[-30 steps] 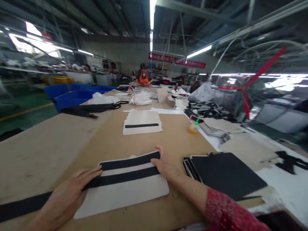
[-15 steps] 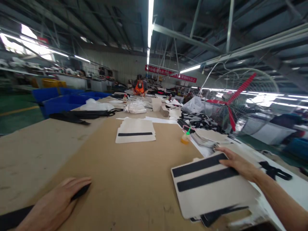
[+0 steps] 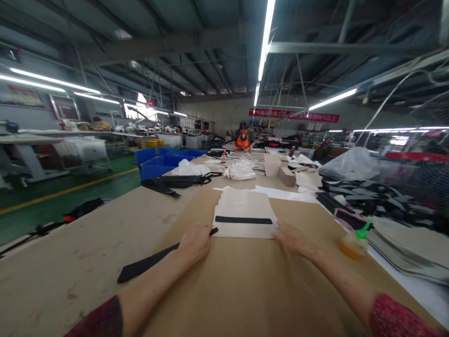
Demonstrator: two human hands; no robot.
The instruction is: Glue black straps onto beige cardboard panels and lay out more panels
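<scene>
My left hand [image 3: 194, 242] rests on the brown table sheet [image 3: 245, 290] with its fingers curled on the far end of a long black strap [image 3: 150, 264]. My right hand [image 3: 293, 238] lies flat and open, its fingertips touching the near right corner of a stack of cream fabric panels [image 3: 243, 210]. The top panel carries one black stripe [image 3: 243, 220]. Both arms reach forward across the table.
An orange glue bottle with a green cap [image 3: 352, 243] stands to the right, beside stacked grey panels [image 3: 407, 243] and black straps [image 3: 368, 196]. Blue bins [image 3: 157, 164], plastic bags and boxes lie farther back. A person in an orange vest [image 3: 242, 139] works at the far end.
My right hand put the two-striped panel on the pile at the right and came back to the cream stack ahead. My left hand slid forward along the black strap. The view turned left.
</scene>
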